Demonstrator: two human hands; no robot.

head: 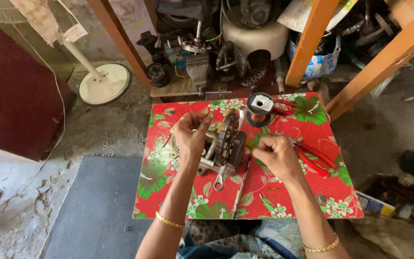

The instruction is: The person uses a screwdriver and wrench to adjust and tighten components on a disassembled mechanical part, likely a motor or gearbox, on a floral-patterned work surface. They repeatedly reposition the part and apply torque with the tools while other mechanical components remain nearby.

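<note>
While both hands work over a small table covered with a red flowered cloth, the left hand is curled with its fingertips pinched together, seemingly on a thin wire that is too fine to see clearly, just beside the dark motor stator standing on edge in the middle of the table. The right hand is loosely closed at the other side of the stator, and I cannot tell what it grips. A wrench lies under the stator, red-handled pliers lie beside the right hand, and a wire spool stands behind.
</note>
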